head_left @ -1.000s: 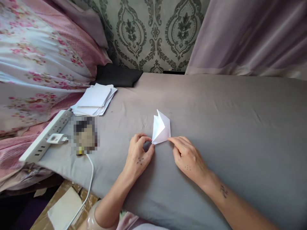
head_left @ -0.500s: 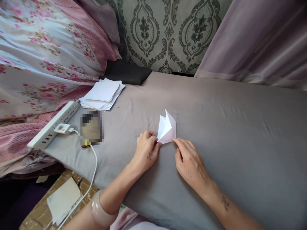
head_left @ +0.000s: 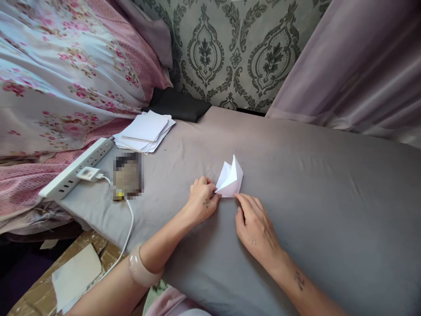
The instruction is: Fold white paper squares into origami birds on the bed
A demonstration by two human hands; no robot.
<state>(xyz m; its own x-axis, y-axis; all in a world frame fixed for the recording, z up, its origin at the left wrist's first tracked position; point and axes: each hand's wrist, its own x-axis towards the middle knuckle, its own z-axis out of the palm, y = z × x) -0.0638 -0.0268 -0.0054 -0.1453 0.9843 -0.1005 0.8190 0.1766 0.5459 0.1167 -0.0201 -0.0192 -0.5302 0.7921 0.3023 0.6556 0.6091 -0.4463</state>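
Head view: left hand (head_left: pixel 201 200) pinches folded paper (head_left: pixel 231 186) at its left corner; right hand (head_left: pixel 257 228) half-open, index fingertip touching paper's lower-right corner.

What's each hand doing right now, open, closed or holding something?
Left hand: closed, pinching the folded white paper at its left corner.
Right hand: open, loosely curled, touching the paper's lower right corner.
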